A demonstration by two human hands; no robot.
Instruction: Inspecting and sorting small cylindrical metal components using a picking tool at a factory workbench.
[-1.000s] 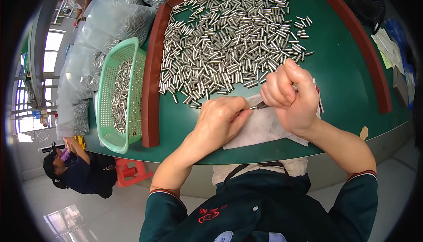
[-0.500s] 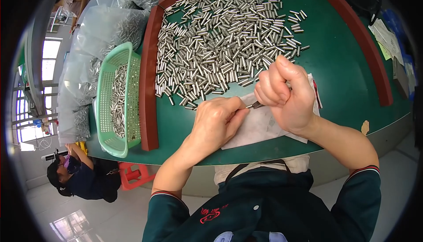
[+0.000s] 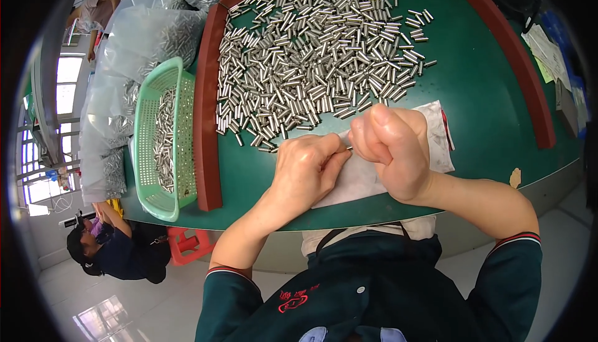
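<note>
Smooth green tabletop (image 3: 464, 86): lying under both hands.
Left hand (image 3: 305, 171): seemingly pinching a slim silvery metal piece (image 3: 349, 149) showing between the hands.
Right hand (image 3: 395, 155): clenching above a smudged whitish sheet (image 3: 439, 136), contents hidden.
Short silvery metal cylinders (image 3: 324, 55): lying heaped beyond, many apparently remaining.
Pale-green perforated plastic basket (image 3: 186, 124): holding more; whether finished, unclear.
Translucent plastic bags (image 3: 137, 30): bulging farther off.

Metal pins (image 3: 311, 61) on green table (image 3: 473, 86)

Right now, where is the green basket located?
In the head view, the green basket is on the left side, between the left red-brown rail and the clear plastic bags.
</note>
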